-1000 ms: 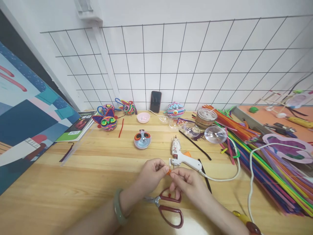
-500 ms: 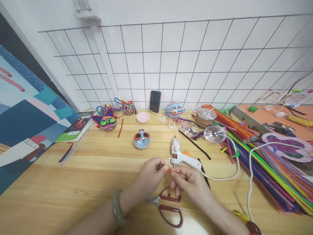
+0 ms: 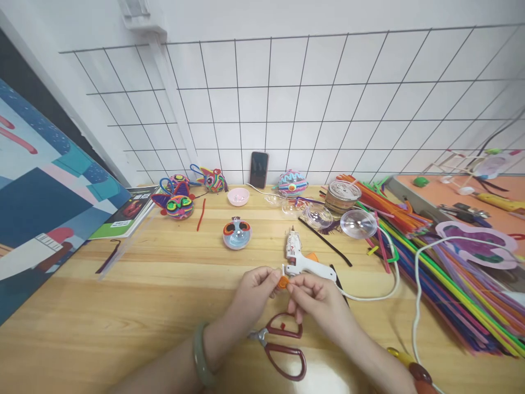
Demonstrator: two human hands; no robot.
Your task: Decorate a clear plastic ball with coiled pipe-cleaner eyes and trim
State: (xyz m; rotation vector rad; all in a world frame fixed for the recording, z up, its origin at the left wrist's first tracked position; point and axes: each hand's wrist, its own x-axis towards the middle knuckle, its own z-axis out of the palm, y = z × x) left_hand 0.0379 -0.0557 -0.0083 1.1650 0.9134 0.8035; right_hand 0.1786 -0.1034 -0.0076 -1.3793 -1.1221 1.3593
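Observation:
My left hand [image 3: 260,287] and my right hand [image 3: 314,298] meet over the table, pinching a small orange coil [image 3: 283,282] between their fingertips. It looks like a rolled-up pipe cleaner. Just beyond my hands a white hot glue gun [image 3: 305,264] lies on its side, nozzle pointing away. Scissors with dark red handles [image 3: 283,349] lie below my hands, and a tiny red piece [image 3: 283,326] shows inside one handle loop. Farther off sits a clear half-ball [image 3: 237,238] with two orange-and-black rings on it.
Pipe cleaner bundles [image 3: 443,284] fill the right side, crossed by a white cord [image 3: 417,295]. Clear plastic domes [image 3: 357,224] and a round tin [image 3: 341,201] stand behind the glue gun. Along the back are a phone [image 3: 259,169], a pink bowl [image 3: 238,197] and colourful fish-like figures [image 3: 179,207].
The orange coil has turned so that its round face shows more between my fingertips. My hands stay in almost the same place.

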